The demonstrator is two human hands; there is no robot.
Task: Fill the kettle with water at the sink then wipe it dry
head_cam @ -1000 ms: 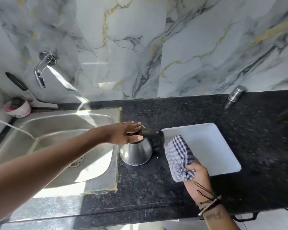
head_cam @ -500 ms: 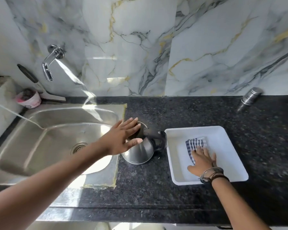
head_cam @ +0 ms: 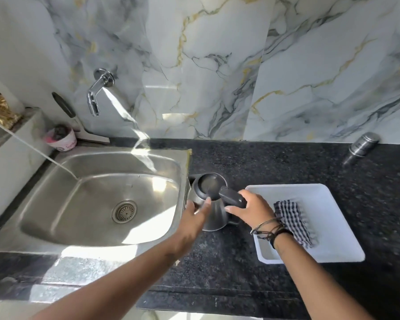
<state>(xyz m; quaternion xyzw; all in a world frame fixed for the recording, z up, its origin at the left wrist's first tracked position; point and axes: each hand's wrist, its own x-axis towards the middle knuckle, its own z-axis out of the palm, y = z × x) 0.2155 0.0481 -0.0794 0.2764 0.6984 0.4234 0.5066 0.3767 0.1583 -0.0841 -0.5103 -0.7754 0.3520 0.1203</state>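
Cloth (head_cam: 293,221) dropped in the tray (head_cam: 346,227); right hand (head_cam: 252,210) now clasps the kettle (head_cam: 211,204) handle, just right of the sink (head_cam: 97,199).
Left hand (head_cam: 193,219) lies open against its steel side: probably slick and heavy once filled, so lift by the handle.

Head view looks steeply down, close over sink (head_cam: 97,199) and counter (head_cam: 275,162)

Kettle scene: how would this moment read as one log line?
kettle: on counter beside sink | right hand: on handle | left hand: open against body | cloth: in tray

Pink cup (head_cam: 62,139): print there, can't read.
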